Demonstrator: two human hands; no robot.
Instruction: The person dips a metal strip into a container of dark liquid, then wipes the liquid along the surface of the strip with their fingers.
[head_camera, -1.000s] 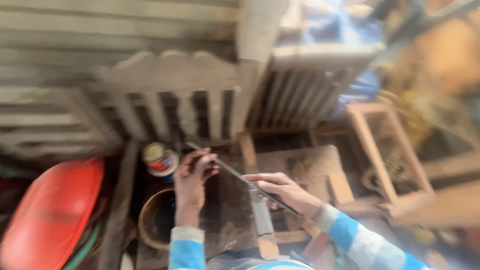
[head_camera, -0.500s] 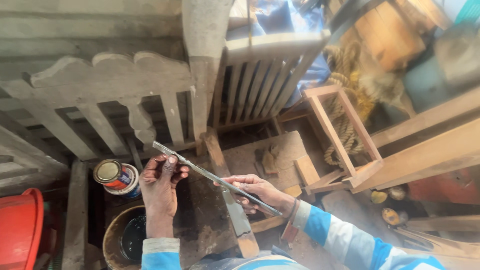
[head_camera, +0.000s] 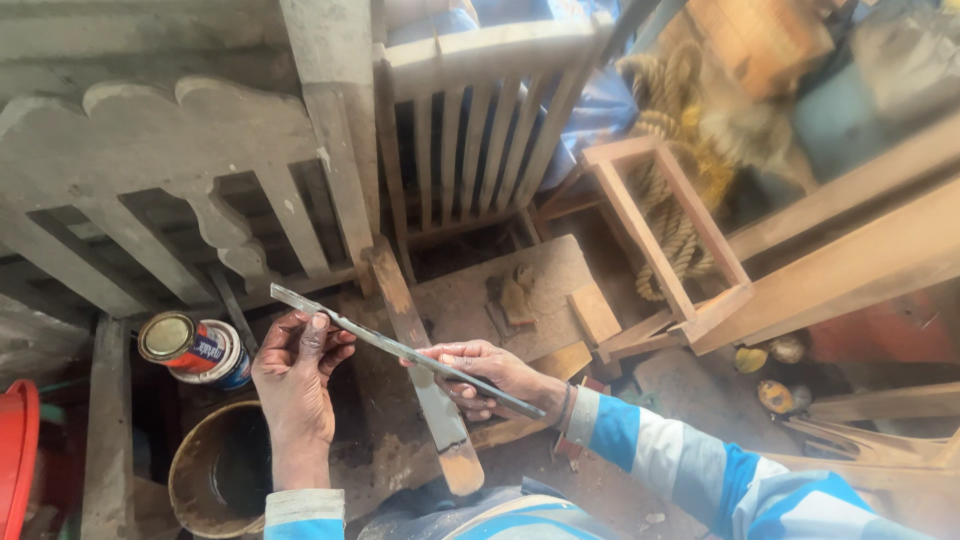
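A person in a blue-and-white striped sleeve holds a long, thin metal blade (head_camera: 400, 350) level between both hands over a cluttered workshop floor. The left hand (head_camera: 297, 375) has its fingers curled loosely about the blade's near end, thumb and fingertips touching the flat of it; the grip is half closed. The right hand (head_camera: 485, 375) is wrapped around the blade farther along, fingers folded under and thumb on top, a firm closed grip, with the far end of the blade running out past the wrist. The blade slopes from upper left to lower right, clear of the floor.

Just left of the left hand a small paint tin (head_camera: 193, 350) lies tilted, its lid on. Below that hand stands a round bucket (head_camera: 200, 480), open and dark inside. Under the blade a wooden stick (head_camera: 425, 390), its lower tip stained brown, lies across a flat board (head_camera: 520, 290) that carries a few wood scraps.

Grey, unpainted slatted panels (head_camera: 150, 140) lean behind the tin, and a slatted chair back (head_camera: 470, 130) stands beside them. To the right a bare wooden stool frame (head_camera: 665, 230) rests against a coil of rope (head_camera: 670, 150). A red container (head_camera: 15, 450) shows at the lower left edge.
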